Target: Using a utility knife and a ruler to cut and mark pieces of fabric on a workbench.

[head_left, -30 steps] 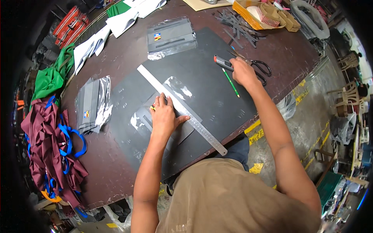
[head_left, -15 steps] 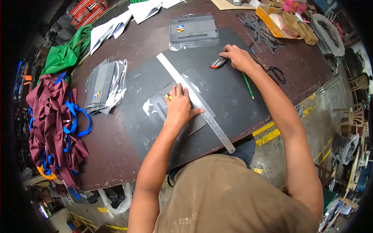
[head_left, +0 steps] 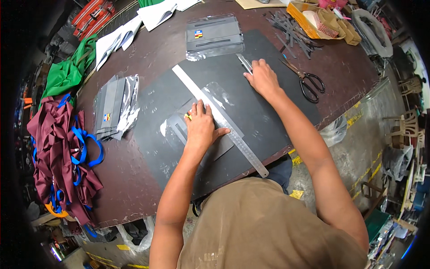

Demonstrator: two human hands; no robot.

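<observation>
left hand lies flat, fingers spread, pressing a long steel ruler and a clear plastic sleeve onto a matte black cutting mat; the ruler runs diagonally from the near right to the far left. right hand rests farther out on the mat, fingers curled around a slim grey utility knife whose tip points away from the person. the mat covers the near middle of a dark brown counter, worn and scuffed.

left of the mat, 1 stack of grey flat pieces in glossy clear bags; beyond it, maroon fabric with blue straps heaped at the left edge, then green cloth. right of the knife, black-handled scissors lie on the counter. at the far edge of the mat, a second bagged grey stack. farther right, loose dark strips and a yellow cardboard tray holding rolled tan webbing.

compared with 0.5 s ago, the right hand has come from the mat's far right corner in toward the ruler's far end, with the knife now held lengthwise; the left hand stays planted on the ruler.
</observation>
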